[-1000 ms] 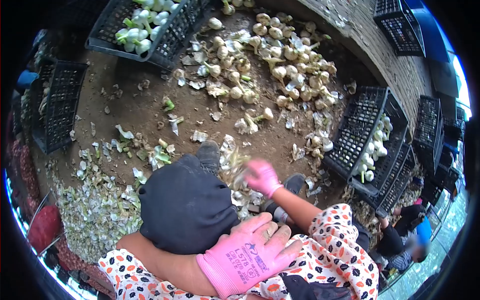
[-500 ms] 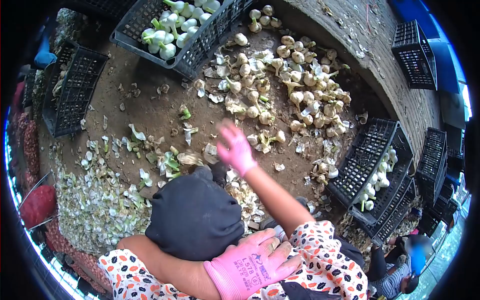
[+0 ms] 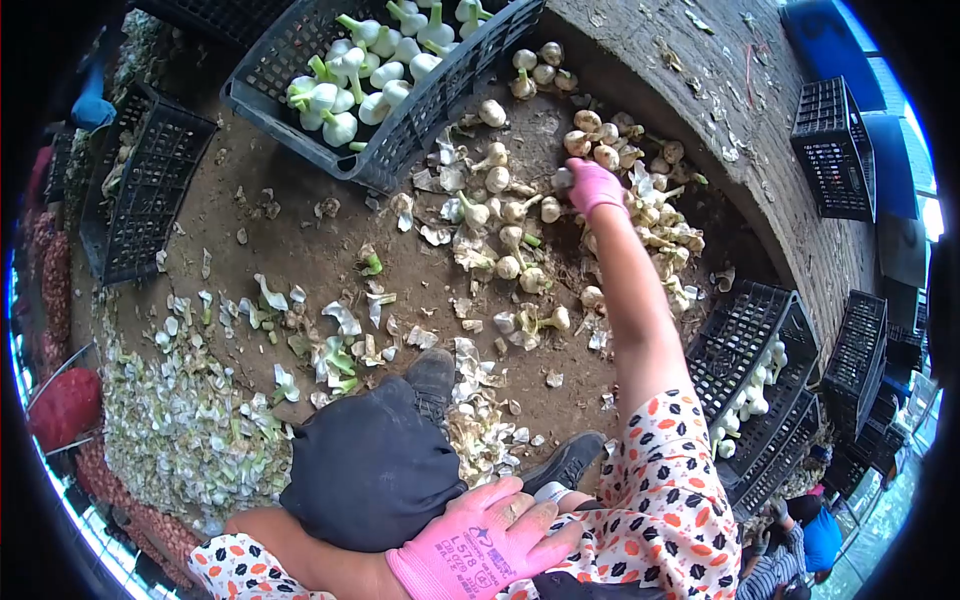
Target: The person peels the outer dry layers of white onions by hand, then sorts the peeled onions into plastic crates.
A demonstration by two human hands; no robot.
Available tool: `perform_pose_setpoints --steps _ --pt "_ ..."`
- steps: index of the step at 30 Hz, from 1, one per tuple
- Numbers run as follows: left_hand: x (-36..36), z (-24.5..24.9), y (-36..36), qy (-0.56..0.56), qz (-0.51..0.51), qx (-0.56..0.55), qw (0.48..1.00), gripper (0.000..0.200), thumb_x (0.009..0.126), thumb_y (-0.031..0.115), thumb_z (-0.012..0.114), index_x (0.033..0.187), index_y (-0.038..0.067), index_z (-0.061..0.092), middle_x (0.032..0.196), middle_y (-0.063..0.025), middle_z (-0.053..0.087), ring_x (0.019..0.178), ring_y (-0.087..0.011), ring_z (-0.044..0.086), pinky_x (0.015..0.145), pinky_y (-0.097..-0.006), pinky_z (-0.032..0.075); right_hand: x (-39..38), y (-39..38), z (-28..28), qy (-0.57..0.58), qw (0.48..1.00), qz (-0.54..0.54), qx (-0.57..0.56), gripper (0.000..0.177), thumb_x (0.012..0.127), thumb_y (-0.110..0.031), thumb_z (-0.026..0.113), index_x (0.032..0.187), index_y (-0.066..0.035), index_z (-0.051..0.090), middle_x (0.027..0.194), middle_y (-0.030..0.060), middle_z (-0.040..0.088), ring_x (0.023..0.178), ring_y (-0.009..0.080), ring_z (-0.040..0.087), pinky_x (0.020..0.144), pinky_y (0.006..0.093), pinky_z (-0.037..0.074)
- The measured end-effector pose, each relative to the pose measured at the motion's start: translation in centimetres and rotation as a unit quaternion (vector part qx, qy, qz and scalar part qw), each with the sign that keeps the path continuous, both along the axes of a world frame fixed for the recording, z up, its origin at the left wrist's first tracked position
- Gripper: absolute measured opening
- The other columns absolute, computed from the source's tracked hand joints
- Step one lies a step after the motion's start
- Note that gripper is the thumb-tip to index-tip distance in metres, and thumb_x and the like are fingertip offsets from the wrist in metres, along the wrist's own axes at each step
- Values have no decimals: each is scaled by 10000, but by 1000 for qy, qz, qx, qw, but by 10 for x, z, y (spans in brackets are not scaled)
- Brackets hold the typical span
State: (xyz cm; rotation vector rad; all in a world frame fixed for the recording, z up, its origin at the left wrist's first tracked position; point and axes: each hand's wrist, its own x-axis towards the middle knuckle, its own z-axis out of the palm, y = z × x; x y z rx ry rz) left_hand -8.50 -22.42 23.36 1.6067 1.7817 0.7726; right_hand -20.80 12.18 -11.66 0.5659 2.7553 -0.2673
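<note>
My right hand (image 3: 597, 188), in a pink glove with dirty grey fingertips, reaches down into the heap of garlic bulbs (image 3: 655, 215). Its fingers are curled in, and what they hold is hidden. Two garlic bulbs (image 3: 606, 156) lie right against its far side. Across my lap lies my left hand (image 3: 480, 545), also in a pink glove. It is flat with fingers apart and holds nothing, beside my dark-clad knee (image 3: 375, 470). The bulbs in the heap are earthy and tan, some with short stems.
A black crate (image 3: 375, 165) with cleaner white garlic stands ahead. Another crate (image 3: 735, 345) with white bulbs is at right, and one (image 3: 150, 190) at left. Peeled skins and stem scraps (image 3: 190, 430) cover the ground at left. Another person (image 3: 820, 540) sits at lower right.
My right hand has moved forward and right, from above the bare ground near my knee to the garlic heap, and its spread fingers have curled. My left hand stays on my lap.
</note>
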Motion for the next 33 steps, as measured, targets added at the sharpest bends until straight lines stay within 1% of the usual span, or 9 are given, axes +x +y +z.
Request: perform_pose_setpoints --steps 3,6,10,13,16,19,24,29,33 --pt "-4 15 0 -40 17 -53 998 341 789 172 500 1118 143 586 973 -69 599 877 -205 590 899 -388 445 25 34 21 188 905 -314 -217 406 735 -200 712 1115 -110 600 973 130 665 907 260 651 753 356 521" --pt "-6 15 2 -47 55 -10 997 339 792 176 497 1118 141 586 989 -76 601 870 -206 590 890 -386 449 49 45 29 463 548 -463 -521 347 827 -15 606 1155 -86 521 907 94 641 636 183 630 526 269 532" --pt "-13 24 2 -162 6 -96 982 317 794 178 495 1091 134 594 981 -79 598 882 -212 588 927 -387 424 81 48 26 472 372 -609 -518 145 893 -59 544 1035 -87 546 796 84 637 532 146 583 400 208 449" --pt "-20 31 7 -192 -33 -138 971 311 811 199 512 1104 135 593 986 -82 598 905 -213 586 956 -386 406 68 -60 85 487 474 -524 -513 125 944 -182 542 1002 -77 580 722 58 621 497 108 554 396 182 411" --pt "3 21 0 -47 3 -37 998 295 826 231 539 1101 140 596 973 -77 594 912 -210 584 960 -387 406 58 -101 58 537 404 -588 -451 169 945 -162 550 1087 -77 578 920 69 640 721 139 607 620 235 520" --pt "-7 30 6 -149 -31 -123 981 314 809 261 570 1100 147 599 959 -65 587 922 -209 583 960 -389 409 74 -155 55 441 591 -494 -460 245 899 -144 607 1123 -52 569 889 24 621 626 109 510 566 255 443" --pt "10 14 6 -79 -26 -67 994 363 771 271 584 1113 148 598 980 -62 587 963 -216 578 962 -391 408 122 -234 20 242 944 -24 -223 462 832 -218 606 1280 -145 519 1223 117 566 1175 303 504 1010 452 378" --pt "-5 -3 31 -71 -50 -37 996 467 702 117 587 1168 104 575 1027 -112 617 872 -258 610 844 -372 481 261 -269 15 136 949 130 -254 580 808 -256 593 1334 -71 432 1351 186 434 1289 379 363 1081 509 263" --pt "-19 8 40 -132 32 -138 981 554 718 239 614 1257 140 537 1163 -146 573 1052 -291 554 980 -431 390 329 -246 65 -301 686 408 -522 729 752 -430 594 1410 -185 398 1439 189 362 1324 358 352 1095 459 276"
